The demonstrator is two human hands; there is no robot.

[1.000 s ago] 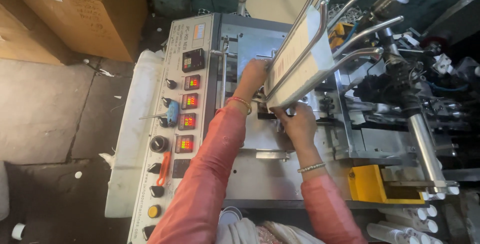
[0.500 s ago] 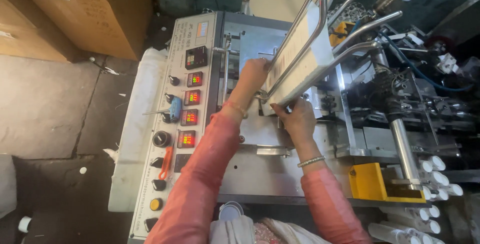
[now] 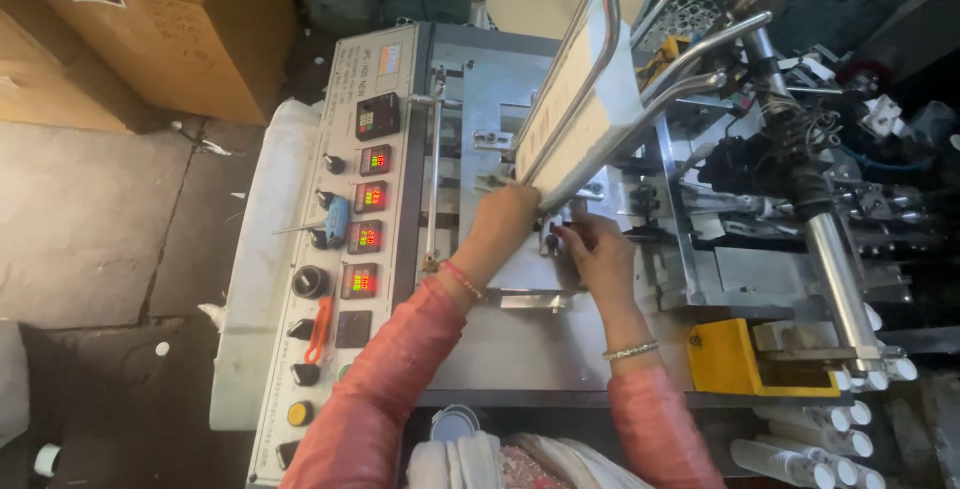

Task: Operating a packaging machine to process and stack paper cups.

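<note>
I stand at a grey metal packaging machine (image 3: 520, 339). A white film strip (image 3: 585, 99) runs down between shiny guide rods (image 3: 690, 49) to the machine's middle. My left hand (image 3: 505, 219) reaches under the lower end of that strip, and its fingers are hidden there. Just to its right, my right hand (image 3: 600, 249) pinches a small dark knob (image 3: 556, 241) on the mechanism. Both arms wear pink sleeves, with a bangle on each wrist.
A control panel (image 3: 365, 199) with red digit displays, knobs and switches runs along the machine's left side. A yellow block (image 3: 725, 354) and white tubes (image 3: 830, 439) lie at the lower right. Cardboard boxes (image 3: 150, 29) stand on the floor at upper left.
Both hands stay at the same spot under the film strip. The camera view has shifted, so the machine sits lower in the picture.
</note>
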